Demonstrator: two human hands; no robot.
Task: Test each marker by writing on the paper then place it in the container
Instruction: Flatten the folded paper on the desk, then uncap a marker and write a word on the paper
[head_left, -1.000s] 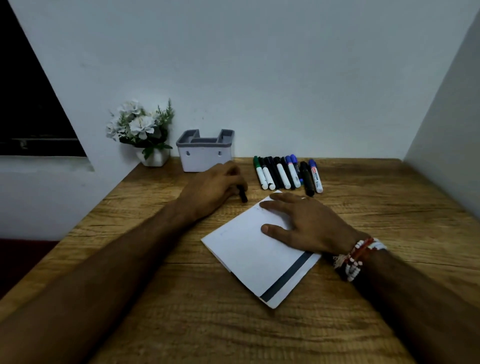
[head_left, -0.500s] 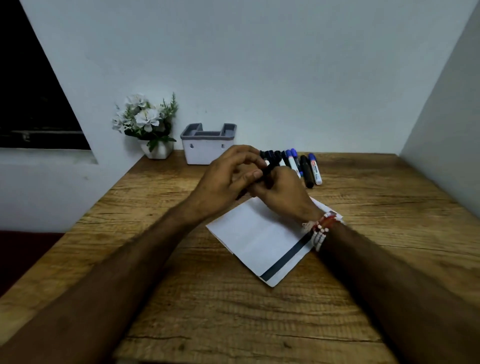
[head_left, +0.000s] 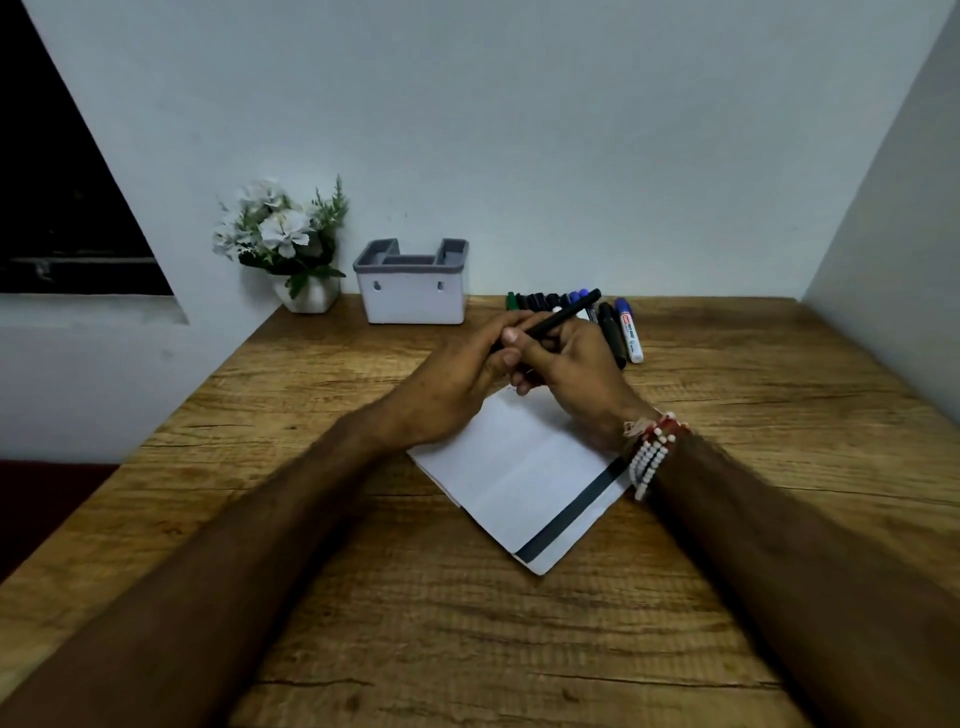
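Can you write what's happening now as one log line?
left hand and right hand: hold black marker | over paper | other markers: row beside container

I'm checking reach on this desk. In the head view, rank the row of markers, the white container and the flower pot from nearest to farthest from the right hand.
1. Row of markers: just behind the right hand.
2. White container: farther back and left.
3. Flower pot: farthest left, by the wall.

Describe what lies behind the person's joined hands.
A row of green, black and blue markers lies on the wooden table; the left hand and right hand, gripping a black marker, cover most barrels.
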